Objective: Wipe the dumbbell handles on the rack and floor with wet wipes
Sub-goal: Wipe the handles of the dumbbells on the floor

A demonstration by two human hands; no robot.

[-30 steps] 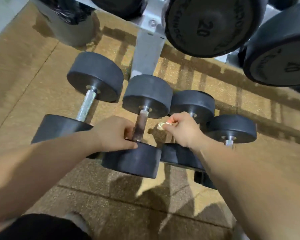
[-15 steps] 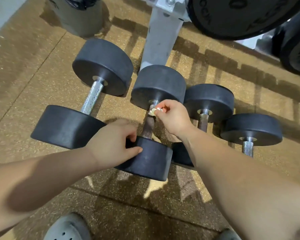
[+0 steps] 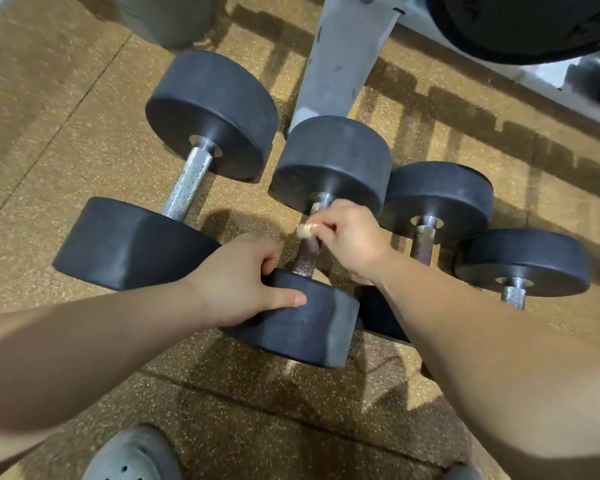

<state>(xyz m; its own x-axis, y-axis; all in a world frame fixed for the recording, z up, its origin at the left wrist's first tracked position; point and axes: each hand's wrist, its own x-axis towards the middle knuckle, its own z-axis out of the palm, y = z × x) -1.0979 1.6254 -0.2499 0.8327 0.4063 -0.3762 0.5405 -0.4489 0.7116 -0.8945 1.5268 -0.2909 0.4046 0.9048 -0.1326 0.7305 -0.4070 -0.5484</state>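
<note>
Four dumbbells lie side by side on the rubber floor (image 3: 66,150) at the foot of the rack post (image 3: 340,64), and you are working on the second dumbbell (image 3: 329,161) from the left. Your left hand (image 3: 239,282) clamps its near head, thumb on top and fingers curled behind, seemingly to stop it rolling. Your right hand (image 3: 352,237), reaching across with wrist bent, pinches a small wadded wet wipe (image 3: 305,231) against the upper end of the rusty handle (image 3: 306,256).
</note>
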